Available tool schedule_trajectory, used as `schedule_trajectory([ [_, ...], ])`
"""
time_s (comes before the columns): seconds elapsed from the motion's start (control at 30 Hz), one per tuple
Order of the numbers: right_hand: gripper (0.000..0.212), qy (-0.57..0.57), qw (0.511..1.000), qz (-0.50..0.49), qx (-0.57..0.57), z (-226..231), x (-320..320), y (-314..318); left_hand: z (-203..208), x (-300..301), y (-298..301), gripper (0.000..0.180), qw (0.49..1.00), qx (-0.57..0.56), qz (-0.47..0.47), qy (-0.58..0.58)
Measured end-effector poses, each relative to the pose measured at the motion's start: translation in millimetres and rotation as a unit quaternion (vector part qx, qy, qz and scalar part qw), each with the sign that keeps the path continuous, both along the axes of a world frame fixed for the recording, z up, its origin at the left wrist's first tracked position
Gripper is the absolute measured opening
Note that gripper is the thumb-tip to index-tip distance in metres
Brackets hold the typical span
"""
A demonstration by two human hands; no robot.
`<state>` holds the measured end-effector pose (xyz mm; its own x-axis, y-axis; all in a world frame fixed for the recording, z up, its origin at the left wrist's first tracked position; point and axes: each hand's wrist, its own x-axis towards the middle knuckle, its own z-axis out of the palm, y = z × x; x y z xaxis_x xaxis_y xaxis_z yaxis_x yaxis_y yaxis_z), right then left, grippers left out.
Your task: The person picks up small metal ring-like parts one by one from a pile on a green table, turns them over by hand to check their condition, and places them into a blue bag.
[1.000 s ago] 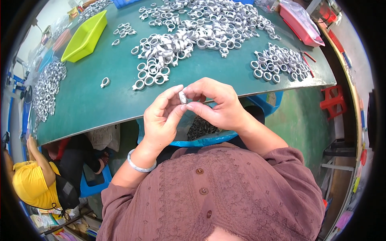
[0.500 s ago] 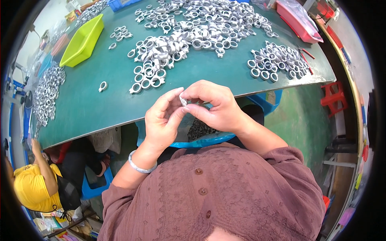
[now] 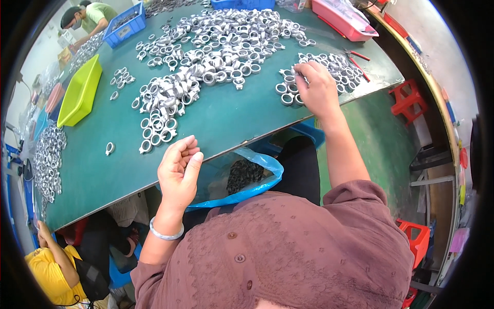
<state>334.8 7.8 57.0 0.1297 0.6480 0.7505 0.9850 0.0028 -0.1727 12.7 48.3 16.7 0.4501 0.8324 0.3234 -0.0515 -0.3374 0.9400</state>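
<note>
My left hand (image 3: 177,172) hovers by the table's near edge, its fingers loosely curled and apart from the thumb, with nothing in it. My right hand (image 3: 317,87) reaches over the right-hand pile of grey metal rings (image 3: 349,74). Its thumb and fingers are closed at the pile's left edge on a metal ring (image 3: 296,71), which is mostly covered by the fingers. Each ring has small lugs on its outside. A much larger heap of the same rings (image 3: 216,54) spreads over the middle of the green table (image 3: 242,116).
Red-handled pliers (image 3: 358,63) lie beside the right pile. A pink tray (image 3: 345,23), a lime-green tray (image 3: 81,92) and a blue crate (image 3: 125,24) stand around. Below the table edge hangs a blue bag (image 3: 257,177) with dark pieces. Two other people are at the left.
My hands have parted; they were together around a small metal piece. My right hand has gone right and forward to the right pile, my left hand left and slightly down. The view has shifted.
</note>
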Motion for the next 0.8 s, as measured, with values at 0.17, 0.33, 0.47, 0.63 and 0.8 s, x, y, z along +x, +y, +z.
schedule_trajectory([
  [0.17,0.011,-0.011,0.997,0.003,-0.078,-2.8,10.2,-4.0,0.2,-0.1,1.5,0.031,1.0,-0.009,-0.001,0.0],
  [0.33,0.015,-0.023,0.997,0.047,-0.059,10.7,-14.9,19.4,0.2,-0.4,1.9,0.031,1.0,-0.018,-0.004,0.006],
  [0.47,0.015,-0.021,0.984,0.12,-0.127,5.7,-43.8,56.1,0.0,0.2,2.4,0.029,1.0,-0.005,0.0,0.005],
  [0.63,0.014,0.001,0.97,0.098,-0.223,-0.4,-46.7,81.9,0.3,0.9,1.3,0.027,1.0,0.0,0.008,0.0],
  [0.8,0.007,0.005,0.958,0.127,-0.259,3.8,-48.6,80.8,2.8,0.5,2.6,0.026,1.0,0.007,-0.001,0.011],
])
